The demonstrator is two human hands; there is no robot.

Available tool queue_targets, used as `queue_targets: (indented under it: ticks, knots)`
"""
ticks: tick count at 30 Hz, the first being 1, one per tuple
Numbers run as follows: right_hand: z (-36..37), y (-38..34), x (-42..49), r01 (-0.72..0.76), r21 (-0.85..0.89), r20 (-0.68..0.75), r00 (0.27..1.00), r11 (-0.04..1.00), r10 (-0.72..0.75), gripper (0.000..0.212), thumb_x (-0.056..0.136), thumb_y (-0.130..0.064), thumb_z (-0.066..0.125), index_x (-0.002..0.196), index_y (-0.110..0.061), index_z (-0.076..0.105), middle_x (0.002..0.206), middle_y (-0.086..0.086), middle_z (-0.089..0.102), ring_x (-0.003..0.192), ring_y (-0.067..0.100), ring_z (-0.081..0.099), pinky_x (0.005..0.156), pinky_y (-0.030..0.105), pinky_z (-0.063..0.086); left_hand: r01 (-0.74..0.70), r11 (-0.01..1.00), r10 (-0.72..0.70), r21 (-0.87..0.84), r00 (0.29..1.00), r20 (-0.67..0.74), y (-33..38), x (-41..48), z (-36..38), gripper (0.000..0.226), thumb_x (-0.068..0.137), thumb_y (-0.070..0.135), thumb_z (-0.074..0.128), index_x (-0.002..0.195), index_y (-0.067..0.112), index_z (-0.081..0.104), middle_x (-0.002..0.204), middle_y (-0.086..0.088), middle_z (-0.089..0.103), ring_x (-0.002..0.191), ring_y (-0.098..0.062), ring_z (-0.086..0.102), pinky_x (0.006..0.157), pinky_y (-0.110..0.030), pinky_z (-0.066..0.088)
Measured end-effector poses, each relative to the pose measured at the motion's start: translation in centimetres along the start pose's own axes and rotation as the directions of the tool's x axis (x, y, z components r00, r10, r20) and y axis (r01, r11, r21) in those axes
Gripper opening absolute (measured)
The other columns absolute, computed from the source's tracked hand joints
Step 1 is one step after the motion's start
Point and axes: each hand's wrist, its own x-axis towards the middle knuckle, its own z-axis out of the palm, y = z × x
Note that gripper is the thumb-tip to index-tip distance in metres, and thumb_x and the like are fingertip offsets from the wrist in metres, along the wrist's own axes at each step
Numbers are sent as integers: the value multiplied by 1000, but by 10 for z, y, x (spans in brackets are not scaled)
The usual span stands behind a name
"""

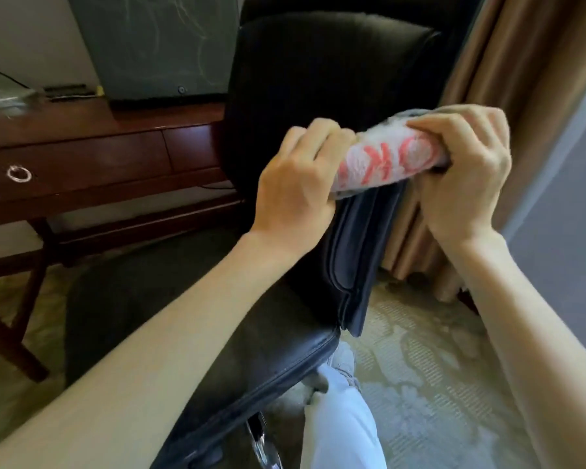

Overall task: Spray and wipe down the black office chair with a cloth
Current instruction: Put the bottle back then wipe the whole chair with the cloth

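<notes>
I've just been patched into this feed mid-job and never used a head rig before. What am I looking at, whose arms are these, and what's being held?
One wide-angle camera on the person's head looks forward and down, so the arms are the wearer's own. The left hand and right hand both grip a rolled white cloth with red markings, held above the black office chair. To the left stands a wooden desk bearing a dark screen. A beige curtain hangs on the right. No spray bottle is visible.

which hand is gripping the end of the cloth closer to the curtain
The right hand: it clamps the rolled cloth at the end beside the tan curtain. The left hand grips the desk-side end.
</notes>
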Motion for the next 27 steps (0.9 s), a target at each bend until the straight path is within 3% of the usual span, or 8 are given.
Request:
queue_targets:
  ticks: [4,8,11,15,18,23,27]
  knots:
    - [3,4,27,23,-25,99,995,999,-20,22,76,-9,69,99,-9,70,99,5,68,95,29,57,83,24,40,46,999,-46,25,999,-1,-2,29,-7,41,71,-3,62,110,11,61,112,-5,58,97,-27,53,63,-31,41]
    - [11,5,-24,29,-20,133,991,999,-26,20,77,-3,66,96,-6,71,94,7,67,92,30,55,84,23,38,47,999,-48,15,989,143,-12,-13,18,44,69,-3,60,111,11,59,113,-6,56,96,-27,52,60,-27,36]
    - [15,5,-90,-72,1,230,971,997,70,29,68,7,67,95,-4,71,93,8,67,90,31,56,85,25,40,18,1000,-13,-15,962,273,-19,-59,35,53,61,-11,64,110,10,60,111,-5,58,93,-28,54,56,-30,44]
    - [23,-1,-180,-275,-69,457,846,959,276,46,52,14,72,93,-7,69,93,5,67,89,29,55,79,19,34,-16,999,36,-48,877,479,-27,-122,55,55,57,-11,70,107,11,63,108,-5,60,88,-26,56,58,-32,48]
    - [30,-8,-226,-410,-113,551,732,905,400,52,48,10,74,94,-12,69,96,1,67,89,27,55,75,17,32,26,999,8,-48,799,601,-31,-159,65,58,58,-11,71,111,11,62,108,-4,60,88,-25,56,57,-33,48]
    - [36,-25,-276,-599,-175,507,626,782,593,48,57,10,66,97,-17,68,98,-4,68,92,23,55,77,19,33,28,998,16,-53,732,681,-32,-186,78,56,60,-12,66,110,12,62,106,-3,58,88,-26,54,56,-33,46]
    - [43,-31,-297,-737,-244,407,511,630,757,48,60,8,55,96,-21,67,97,-7,67,92,23,57,78,34,45,-20,996,81,-92,694,716,-37,-189,98,53,60,-13,65,107,11,63,103,-4,60,84,-26,54,54,-32,44]
